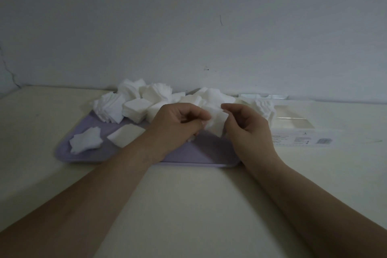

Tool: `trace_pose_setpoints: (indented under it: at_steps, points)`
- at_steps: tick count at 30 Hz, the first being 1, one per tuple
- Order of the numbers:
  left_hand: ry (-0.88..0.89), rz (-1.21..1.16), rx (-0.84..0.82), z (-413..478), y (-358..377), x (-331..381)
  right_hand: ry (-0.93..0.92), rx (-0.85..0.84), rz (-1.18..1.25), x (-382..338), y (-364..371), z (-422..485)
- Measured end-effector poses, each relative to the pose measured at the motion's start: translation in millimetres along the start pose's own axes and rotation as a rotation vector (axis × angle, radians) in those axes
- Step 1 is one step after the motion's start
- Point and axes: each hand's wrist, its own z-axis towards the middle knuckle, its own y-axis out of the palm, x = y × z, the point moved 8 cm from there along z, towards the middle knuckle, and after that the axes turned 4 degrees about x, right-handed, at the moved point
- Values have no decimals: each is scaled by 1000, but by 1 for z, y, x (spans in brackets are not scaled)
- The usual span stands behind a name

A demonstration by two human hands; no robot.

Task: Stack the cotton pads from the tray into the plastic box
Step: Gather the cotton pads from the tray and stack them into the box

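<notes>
A lilac tray [194, 153] lies on the table, heaped along its far side with white square cotton pads [136, 107]. Two small piles [85, 140] rest on its near left part. To the right stands a clear plastic box [297, 130] with a stack of pads [265, 107] at its left end. Over the tray's right half, my left hand [178, 125] and my right hand [249, 130] both pinch a small bunch of cotton pads [216, 121] between them.
The cream table [188, 205] meets a grey wall [188, 27] just behind the tray and box. The box carries a label with a barcode [323, 141] on its near side.
</notes>
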Motion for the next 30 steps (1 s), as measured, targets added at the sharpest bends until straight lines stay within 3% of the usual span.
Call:
trace_pose_setpoints:
  at_steps: [12, 15, 18, 23, 30]
  points:
    - [184, 186, 135, 1, -2, 12, -21, -56, 124, -7, 6, -1]
    - [203, 292, 170, 2, -6, 14, -17, -89, 48, -3, 10, 0]
    - [118, 351, 180, 9, -19, 6, -32, -14, -49, 3, 5, 3]
    - [87, 750, 74, 15, -26, -6, -144, -28, -288, -5, 7, 0]
    - [-25, 782, -9, 14, -27, -9, -145, -98, -388, -3, 15, -2]
